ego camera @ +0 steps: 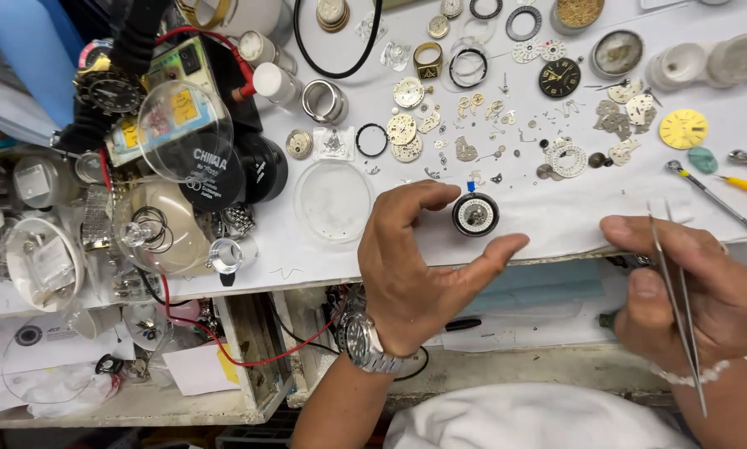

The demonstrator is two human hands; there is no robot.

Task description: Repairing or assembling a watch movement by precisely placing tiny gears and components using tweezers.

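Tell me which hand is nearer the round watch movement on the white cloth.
Left. The left hand curls around the round watch movement, fingers beside it. The right hand sits off to its right, holding tweezers.

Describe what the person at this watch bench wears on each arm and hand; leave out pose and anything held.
Both forearms are bare, with no sleeves or gloves. The left hand has a silver metal wristwatch with a dark dial and link band. The right hand has a thin bracelet of small pale beads at the wrist.

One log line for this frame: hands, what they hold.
left hand: cupped beside watch movement, touch unclear | right hand: holds tweezers | bench: loose parts
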